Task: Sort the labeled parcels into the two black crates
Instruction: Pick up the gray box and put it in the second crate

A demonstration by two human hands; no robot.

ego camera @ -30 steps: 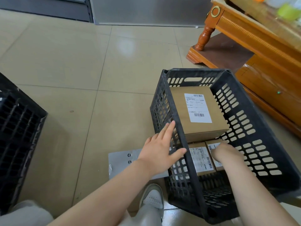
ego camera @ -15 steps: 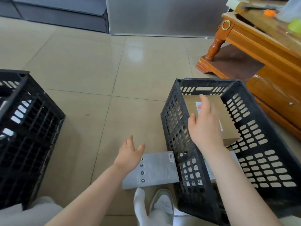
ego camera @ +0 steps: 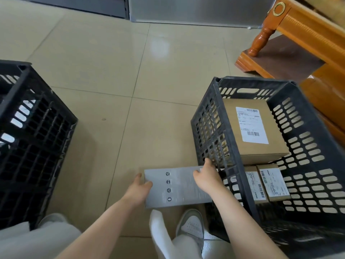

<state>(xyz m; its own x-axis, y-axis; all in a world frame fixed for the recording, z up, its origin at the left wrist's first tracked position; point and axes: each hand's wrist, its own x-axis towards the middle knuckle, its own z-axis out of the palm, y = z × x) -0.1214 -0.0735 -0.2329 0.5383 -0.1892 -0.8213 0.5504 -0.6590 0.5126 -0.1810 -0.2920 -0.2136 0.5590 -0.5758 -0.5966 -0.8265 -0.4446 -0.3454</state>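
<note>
Head view is showing both hands down on the grey flat box (ego camera: 179,186), which is lying on the tiled floor (ego camera: 112,75) between the two black crates. The left hand (ego camera: 139,190) is taking hold of its left edge, thumb on top and fingers curling round the side, a grip on the box. The right hand (ego camera: 206,177) is clasping the far right corner, just beside the right crate (ego camera: 306,146). That crate is holding a large cardboard parcel (ego camera: 252,131) with a white label, and two small labeled parcels (ego camera: 265,184) are lying side by side nearer the person. The left crate (ego camera: 35,139) is standing well apart. A wooden cabinet (ego camera: 306,34) is sitting behind the right crate.
</note>
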